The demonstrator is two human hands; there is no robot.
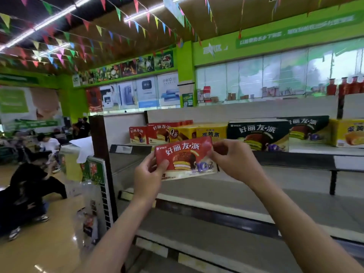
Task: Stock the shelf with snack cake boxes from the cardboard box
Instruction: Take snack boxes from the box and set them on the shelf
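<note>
Top shelf (315, 152): the rear half is occupied by a continuous row of red boxes (153, 133), yellow boxes (210, 132), dark green boxes (275, 133) and a yellow box (348, 133). The front strip is bare. The lower shelves (246, 194) are bare. A brown upright (98, 146) bounds the bay at left.

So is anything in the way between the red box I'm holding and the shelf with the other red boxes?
Nothing visible blocks it. The red box, held by the left hand and right hand, sits in front of the top shelf. The red boxes and yellow boxes already fill the stretch directly behind it.
</note>
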